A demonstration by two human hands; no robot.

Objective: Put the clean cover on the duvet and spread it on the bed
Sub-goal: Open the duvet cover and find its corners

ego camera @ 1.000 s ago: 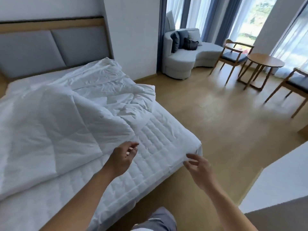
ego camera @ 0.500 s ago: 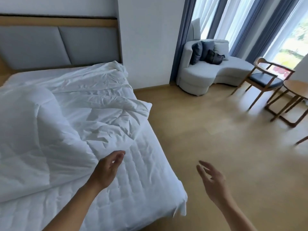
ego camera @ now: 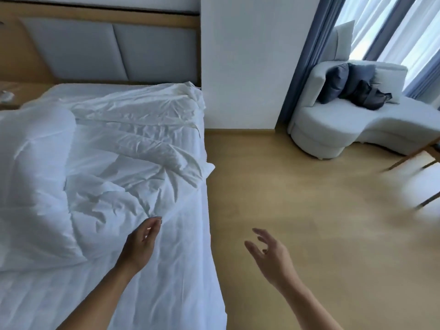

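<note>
- Light: bright daylight from the window (ego camera: 409, 36) at upper right, its panes blown out to white.
- Shadows: soft and shallow in the folds of the duvet cover (ego camera: 133, 163), which has a bluish cast.
- Glare: pale sheen on the floor (ego camera: 309, 210).
- Blur: motion smear on the chair (ego camera: 404, 160) at the right edge, and the whole picture is soft.
- Distortion: wide-angle, with the curtain (ego camera: 306, 67) leaning.

Two hands (ego camera: 140, 246) (ego camera: 273, 258), one duvet (ego camera: 35, 186), one cover (ego camera: 133, 163), one bed (ego camera: 181, 277).
</note>
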